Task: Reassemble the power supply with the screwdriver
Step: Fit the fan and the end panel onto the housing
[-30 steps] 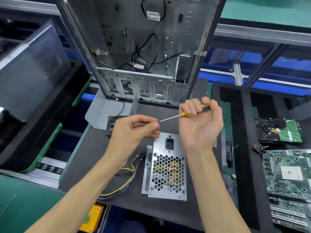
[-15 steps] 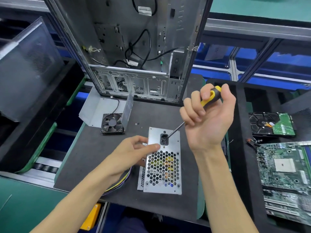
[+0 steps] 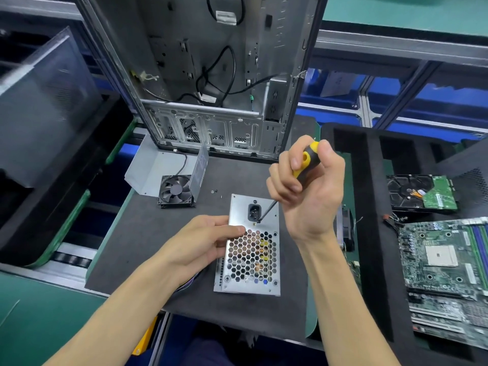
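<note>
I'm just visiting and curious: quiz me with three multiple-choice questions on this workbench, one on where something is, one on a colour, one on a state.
1. Where does the small black fan lie?
A. left of the power supply, farther back
B. on the motherboard
C. inside the tower case

2. What colours is the screwdriver handle?
A. red and white
B. yellow and black
C. all blue

3. What is the left hand doing?
A. hanging idle
B. holding the fan
C. steadying the power supply

Answers: 1 A, the fan sits on the dark mat up-left of the metal box. 2 B, both colours show in the right hand. 3 C, its fingers rest on the box's left edge.
</note>
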The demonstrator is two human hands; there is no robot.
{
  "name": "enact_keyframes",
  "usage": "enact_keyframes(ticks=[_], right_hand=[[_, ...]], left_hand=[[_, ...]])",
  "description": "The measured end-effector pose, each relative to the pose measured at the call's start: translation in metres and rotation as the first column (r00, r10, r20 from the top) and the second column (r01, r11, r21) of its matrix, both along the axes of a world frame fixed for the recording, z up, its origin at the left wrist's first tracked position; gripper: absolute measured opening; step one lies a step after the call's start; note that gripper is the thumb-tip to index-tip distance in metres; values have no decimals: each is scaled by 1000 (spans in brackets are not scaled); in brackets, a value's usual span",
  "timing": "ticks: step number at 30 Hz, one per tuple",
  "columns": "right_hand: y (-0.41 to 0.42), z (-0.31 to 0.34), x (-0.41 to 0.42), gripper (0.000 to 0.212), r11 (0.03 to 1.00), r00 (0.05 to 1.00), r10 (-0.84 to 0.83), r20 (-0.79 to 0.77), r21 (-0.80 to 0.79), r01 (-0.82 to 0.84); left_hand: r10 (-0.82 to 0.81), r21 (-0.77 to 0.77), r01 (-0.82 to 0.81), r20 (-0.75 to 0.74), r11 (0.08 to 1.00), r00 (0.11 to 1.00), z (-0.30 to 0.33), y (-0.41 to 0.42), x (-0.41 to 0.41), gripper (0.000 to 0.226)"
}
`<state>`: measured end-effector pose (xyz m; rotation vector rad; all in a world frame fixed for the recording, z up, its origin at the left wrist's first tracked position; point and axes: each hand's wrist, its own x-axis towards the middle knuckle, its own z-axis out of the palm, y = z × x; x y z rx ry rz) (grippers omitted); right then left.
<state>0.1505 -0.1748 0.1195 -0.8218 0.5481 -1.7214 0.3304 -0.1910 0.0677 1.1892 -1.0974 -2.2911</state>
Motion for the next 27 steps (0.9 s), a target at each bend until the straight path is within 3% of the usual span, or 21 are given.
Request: enact_keyframes(ticks=[11,15,17,20,22,24,27], right_hand=[[1,-10,5,35,1000,995,-6,-96,-14,4],[4,-9,11,46,999,983,41,-178,-6,-42],[6,-7,11,38,1000,971,13,-238,0,-14],[9,-2,11,8,999,960,-28,-277,-36,19],[10,1,13,19,999,959,-34,-281,-22,29],[10,0,12,12,999,944,-36,-329,-16,32],[12,0,13,29,1000,919,-21,-394,13,29]], left_hand=[[25,-7,-25,17,1000,1000,1,3,-4,23],[37,-9,-37,27,999,999,1,3,-5,23],[42,-4,-42,27,999,999,0,4,-5,23],[35,-2,-35,15,999,999,0,4,-4,25],[39,-4,-39,18,999,999,1,4,-5,24],[51,0,-51,24,999,998,1,5,-6,23],[62,4,-62,42,998,997,2,6,-6,22]])
